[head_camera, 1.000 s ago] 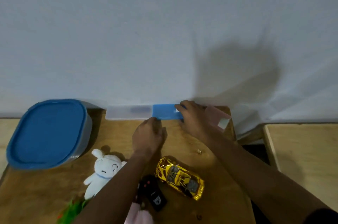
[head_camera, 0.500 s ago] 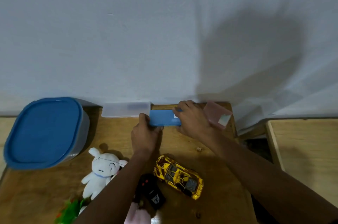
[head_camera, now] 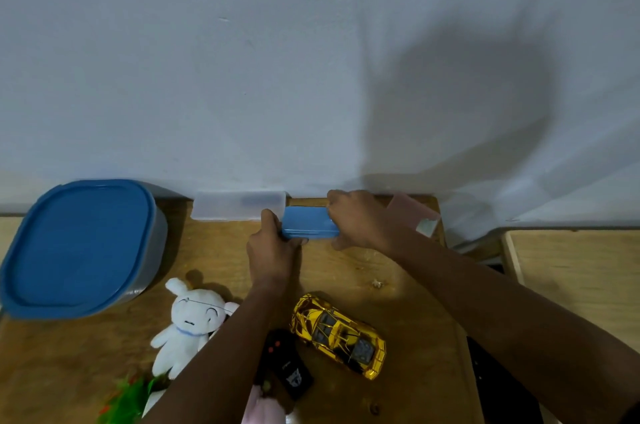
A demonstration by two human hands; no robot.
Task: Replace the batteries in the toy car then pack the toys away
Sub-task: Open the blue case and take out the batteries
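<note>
Sitting at far left on the wooden table (head_camera: pixel 398 285), I am seeing a blue-lidded container (head_camera: pixel 79 247); near it a white plush rabbit (head_camera: pixel 188 323) is lying. A frosted case (head_camera: pixel 239 205) is resting against the wall. My left hand (head_camera: pixel 272 250) and right hand (head_camera: pixel 360 219) are gripping opposite ends of a blue box (head_camera: pixel 308 223). Nearer, a black remote (head_camera: pixel 289 368) and the gold toy car (head_camera: pixel 337 333) are lying apart from the box.

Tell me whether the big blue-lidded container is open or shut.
Shut: the blue lid sits flat over the container, with no gap showing.
</note>
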